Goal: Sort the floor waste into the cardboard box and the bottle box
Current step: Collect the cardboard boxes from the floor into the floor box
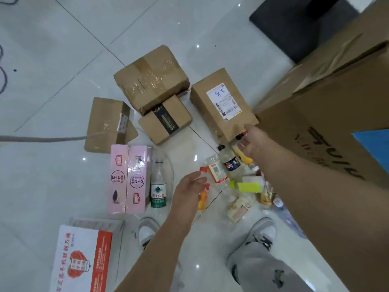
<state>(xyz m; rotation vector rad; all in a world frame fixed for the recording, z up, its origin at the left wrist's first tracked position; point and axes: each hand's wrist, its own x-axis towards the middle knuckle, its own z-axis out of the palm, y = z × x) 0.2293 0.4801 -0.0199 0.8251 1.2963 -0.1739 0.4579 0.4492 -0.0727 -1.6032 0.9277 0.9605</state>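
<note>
Surface: glossy white tiled floor, thin dark grout lines, ceiling-light reflections. A grey cable is seen crossing the left edge at mid-height. A dark mat is noted in the upper right corner.

Lower left: one white-and-red printed carton. Above it, two pink cartons are laid side by side, touching. Just right of them one green-labelled water bottle is lying on the floor.

Centre, upper half: four brown parcels are counted: a small one at left, a large taped one, a black-banded one against its lower edge, and a labelled one at right.

Lower centre: the left hand is held over an orange-drink bottle, fingers loosely curled and part-spread; contact cannot be told. Two shoes are visible below.

Centre right: a heap of bottles, including one red-labelled and one Pepsi; the total cannot be counted. The right hand is closed around a red-capped bottle, lifted above the heap.

Right edge: one large open cardboard box.
</note>
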